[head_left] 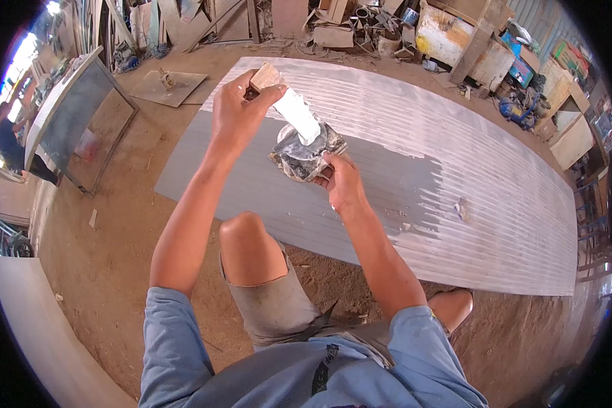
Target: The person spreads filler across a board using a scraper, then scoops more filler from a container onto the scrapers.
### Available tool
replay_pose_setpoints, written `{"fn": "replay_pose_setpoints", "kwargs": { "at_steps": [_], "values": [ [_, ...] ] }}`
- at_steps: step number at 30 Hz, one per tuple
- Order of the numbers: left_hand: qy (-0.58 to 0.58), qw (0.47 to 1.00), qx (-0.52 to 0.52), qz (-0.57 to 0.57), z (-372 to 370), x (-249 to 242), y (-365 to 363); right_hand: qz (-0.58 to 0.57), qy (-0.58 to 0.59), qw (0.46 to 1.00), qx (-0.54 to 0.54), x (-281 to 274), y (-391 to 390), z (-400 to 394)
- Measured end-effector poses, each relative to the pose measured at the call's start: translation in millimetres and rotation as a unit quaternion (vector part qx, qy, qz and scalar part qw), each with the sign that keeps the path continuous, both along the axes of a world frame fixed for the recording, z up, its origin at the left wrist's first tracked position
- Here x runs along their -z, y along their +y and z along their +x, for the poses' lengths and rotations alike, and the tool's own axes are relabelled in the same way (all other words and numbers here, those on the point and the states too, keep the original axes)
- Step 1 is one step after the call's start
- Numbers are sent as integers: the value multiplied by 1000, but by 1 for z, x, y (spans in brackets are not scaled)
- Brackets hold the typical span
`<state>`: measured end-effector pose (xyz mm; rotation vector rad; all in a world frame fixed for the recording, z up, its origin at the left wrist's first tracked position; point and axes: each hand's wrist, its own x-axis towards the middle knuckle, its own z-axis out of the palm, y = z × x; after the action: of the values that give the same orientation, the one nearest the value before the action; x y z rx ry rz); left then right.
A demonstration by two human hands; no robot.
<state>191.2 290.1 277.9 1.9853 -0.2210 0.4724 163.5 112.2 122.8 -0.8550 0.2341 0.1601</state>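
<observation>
Near the top centre, my left hand [241, 109] is closed round the wooden end of a flat stick [296, 115], whose lower part is coated in white paste. My right hand [340, 178] grips the edge of a crumpled, stained dark holder [294, 151] with grey-white paste on it. The stick's coated tip rests on this holder. Both are held over a large ribbed panel [503, 204]. The panel's left part is smooth grey; the rest is streaked with whitish ridges. A small light lump [462, 209] lies on the panel.
Left of the panel, a board [167, 88] lies on the dirt floor [115, 238], near a leaning framed panel [64, 102]. A person [12, 144] is at the far left. Scrap wood and a blue machine [517, 112] stand behind. A pale sheet [34, 326] lies lower left.
</observation>
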Motion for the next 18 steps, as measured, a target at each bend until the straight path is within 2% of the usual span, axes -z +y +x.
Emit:
{"fn": "replay_pose_setpoints", "kwargs": {
  "at_steps": [4, 15, 18],
  "values": [
    [-20, 1000, 4, 11, -1, 6, -1, -21, -1, 1000, 4, -2, -1, -5],
    [-120, 978, 7, 172, -17, 31, -20, -51, -20, 998, 18, -23, 6, -26],
    [-76, 984, 20, 158, -18, 36, -21, -17, -14, 1000, 20, -23, 9, -29]
  ]
}}
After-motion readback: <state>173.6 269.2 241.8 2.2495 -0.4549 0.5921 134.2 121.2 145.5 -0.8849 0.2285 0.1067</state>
